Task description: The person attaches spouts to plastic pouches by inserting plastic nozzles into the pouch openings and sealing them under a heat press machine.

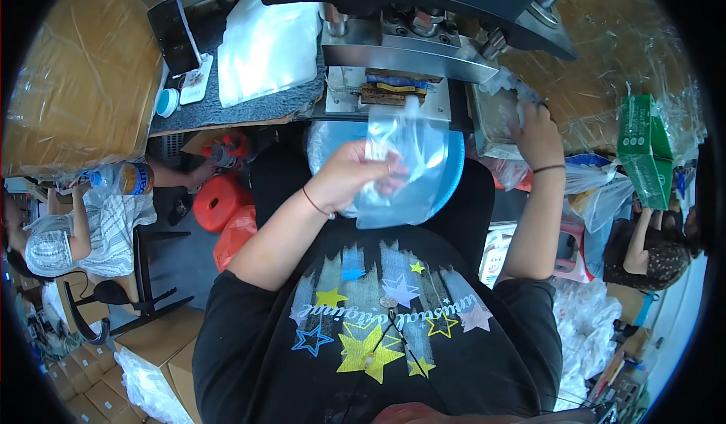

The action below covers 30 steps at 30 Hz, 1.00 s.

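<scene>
My left hand [352,176] is closed on a clear plastic pouch [412,170], and its fingers show through the film. The pouch's top end, with a small spout, lies at the jaws [393,89] of a metal press. Below the pouch sits a round blue-rimmed basin [451,186] on my lap. Off to the right, my right hand [535,130] reaches into a tray [495,125] of small translucent pieces [508,83]. Its fingertips are partly hidden there, so whether they hold a piece cannot be made out.
A stack of clear pouches [268,46] lies on the bench at the left, beside a phone [173,37] on a stand. The press's metal bar [408,55] spans above the jaws. Co-workers are at both sides; one holds a green box [643,152].
</scene>
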Motion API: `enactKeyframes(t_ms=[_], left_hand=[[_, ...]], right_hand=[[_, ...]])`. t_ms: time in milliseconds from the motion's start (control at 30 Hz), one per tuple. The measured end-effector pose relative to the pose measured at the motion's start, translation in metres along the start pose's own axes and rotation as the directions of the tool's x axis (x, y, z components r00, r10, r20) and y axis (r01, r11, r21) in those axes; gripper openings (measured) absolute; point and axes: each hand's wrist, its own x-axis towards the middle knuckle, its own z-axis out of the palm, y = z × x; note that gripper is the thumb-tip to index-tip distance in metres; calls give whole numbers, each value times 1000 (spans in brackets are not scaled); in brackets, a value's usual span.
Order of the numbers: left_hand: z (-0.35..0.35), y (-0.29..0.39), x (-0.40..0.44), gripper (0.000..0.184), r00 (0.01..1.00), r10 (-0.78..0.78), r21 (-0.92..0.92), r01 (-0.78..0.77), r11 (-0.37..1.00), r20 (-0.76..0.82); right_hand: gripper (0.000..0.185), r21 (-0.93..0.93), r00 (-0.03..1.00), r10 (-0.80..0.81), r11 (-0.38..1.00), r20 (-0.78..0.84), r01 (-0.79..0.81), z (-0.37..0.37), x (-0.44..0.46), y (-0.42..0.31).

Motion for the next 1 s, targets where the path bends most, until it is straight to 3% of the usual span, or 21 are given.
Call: enactKeyframes(t_ms=[100,200,267,367,400,433,467,500,567,633,667,767,800,833,867,933,1000], left_hand=[[-14,23,12,21,994,109,-66,-108,992,18],[-19,29,20,21,995,98,-89,-97,991,9],[-18,26,22,25,994,101,-100,-104,990,-37],[-20,33,16,32,831,444,363,-320,875,-336],[-40,43,18,39,740,570,519,-351,779,-356],[-59,57,19,40,587,711,747,-253,615,-386],[-74,71,14,48,302,952,992,-91,87,-56],[-82,86,10,58,275,958,986,111,-121,87],[-114,73,8,64,603,797,865,378,-329,40],[-98,57,-13,68,657,733,867,249,-430,175],[-88,52,-23,51,661,720,862,221,-456,211],[-88,47,-40,37,713,701,987,117,-107,-9],[-84,44,-39,24,508,860,997,32,-72,46],[-77,49,-46,17,585,803,958,-149,247,-116],[-77,42,-44,14,627,760,899,-213,381,-173],[-69,33,-42,10,734,637,724,-306,619,-234],[-44,30,-39,10,823,533,569,-347,746,-197]], right_hand=[[30,-89,998,-18,996,-54,13,-2,7,-28],[27,81,980,-182,979,-79,189,7,13,-33],[27,172,972,-169,965,-166,197,17,12,-33],[27,271,973,-141,944,-184,188,18,12,-25],[27,286,980,-141,942,-138,176,19,12,-17],[27,301,986,-142,940,-87,162,20,11,-12],[27,318,982,-167,929,-93,188,18,12,-10],[28,312,983,-168,932,-72,182,12,10,-12],[31,296,985,-168,939,-43,173,0,11,-16],[33,368,973,-187,902,-135,224,-5,8,-13],[34,402,966,-189,882,-176,246,-6,5,-12],[35,387,964,-72,906,-256,170,-5,0,-12],[34,426,955,-21,892,-297,152,-2,-2,-13],[34,463,940,30,876,-341,140,1,-2,-17],[34,498,921,80,857,-382,132,3,-3,-22],[33,645,932,11,725,-363,242,-8,-11,-41],[31,726,930,-140,590,-340,354,-28,-20,-72]])
